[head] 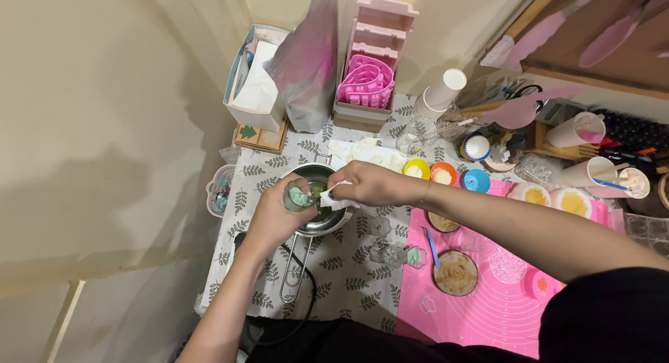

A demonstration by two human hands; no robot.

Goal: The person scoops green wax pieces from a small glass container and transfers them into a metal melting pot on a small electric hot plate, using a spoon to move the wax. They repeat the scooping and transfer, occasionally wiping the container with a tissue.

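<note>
My left hand (279,213) gripped a small waxy cup (300,194) over the pot (317,220); right hand (369,183) pinched a tissue (340,201); a slip risked green smears on the cloth (348,272).

Blue-white tissue box (252,77) back left by wall; silver-pink foil pouch (306,63) upright beside it.

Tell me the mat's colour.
Pink; the mat shows best in the head view.
</note>
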